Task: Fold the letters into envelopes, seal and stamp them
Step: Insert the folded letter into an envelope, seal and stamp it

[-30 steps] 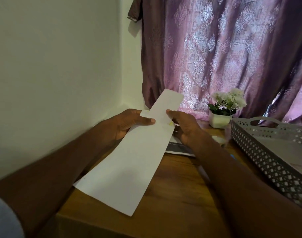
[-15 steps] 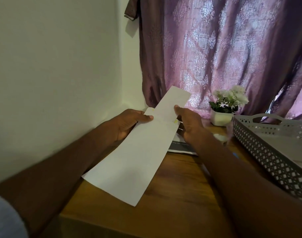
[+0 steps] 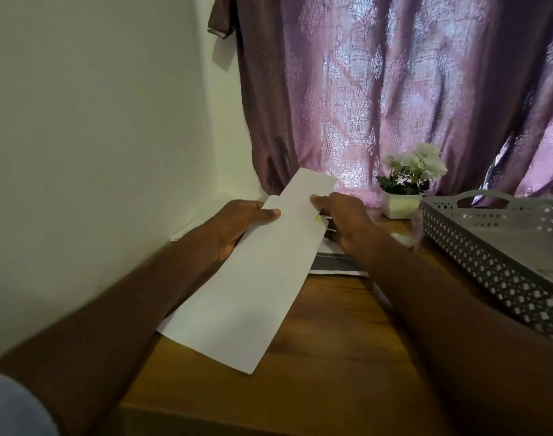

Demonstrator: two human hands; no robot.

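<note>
Long white envelope [image 3: 246, 278] held above wooden table [image 3: 325, 325], left hand [image 3: 237, 225] pinched its left edge, thumb on top, right hand [image 3: 341, 218] pinched folded white letter [image 3: 306, 190] protruding from far end, grey perforated tray [image 3: 489, 247] right.

Single head view, looking forward-down, close over wooden desk [image 3: 331, 357]

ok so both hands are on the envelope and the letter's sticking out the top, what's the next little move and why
Probably push the folded letter further down with the right hand while the left hand steadies the envelope: part of the letter pokes out past the envelope's mouth, so the flap can't close yet.
</note>
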